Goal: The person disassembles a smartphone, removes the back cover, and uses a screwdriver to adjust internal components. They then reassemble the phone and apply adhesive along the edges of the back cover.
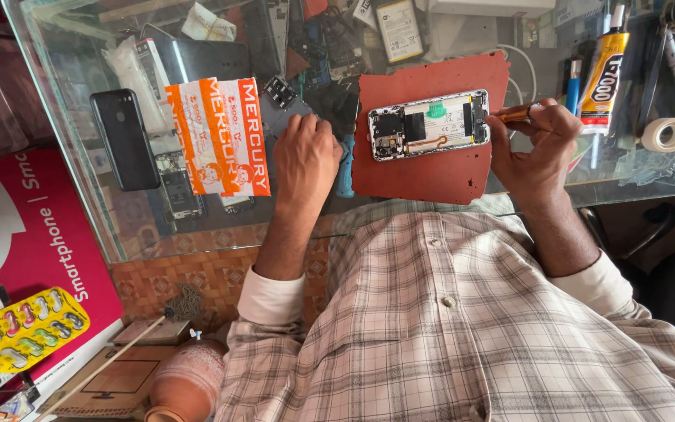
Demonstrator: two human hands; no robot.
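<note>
Head view: opened phone [430, 125] lies on red mat [431, 172], right hand [533, 148] at its edge.

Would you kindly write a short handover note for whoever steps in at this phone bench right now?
Left hand: resting knuckles-up on the glass table, beside a blue tool; its grip cannot be made out.
Right hand: gripping an orange-handled tool, tip at the right end of the opened phone.
The phone lies flat on the red mat, back cover off, boards and flex cable exposed.
Done: the back is off. Left: the internal parts all look still in place.
Nearby: glue tube and tape roll to the right.
</note>
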